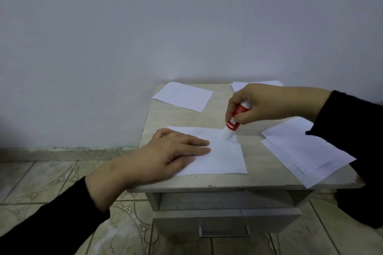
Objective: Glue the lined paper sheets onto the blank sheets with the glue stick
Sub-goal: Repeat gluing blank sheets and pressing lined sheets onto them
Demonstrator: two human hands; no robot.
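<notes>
A white sheet [219,157] lies in the middle of the small table [255,180]. My left hand [174,151] rests flat on the sheet's left part, fingers spread, pressing it down. My right hand [261,103] grips a red and white glue stick [233,123], tilted, with its tip touching the sheet's far right corner. Faintly lined sheets [304,151] are stacked at the table's right edge, partly hanging over it. Another sheet [183,96] lies at the far left, and one more sheet [238,86] shows behind my right hand.
The table stands against a plain wall and has an open shelf and a drawer with a metal handle [224,232] below its top. Patterned floor tiles [47,180] lie to the left. A dark clothed knee [364,192] is at the right.
</notes>
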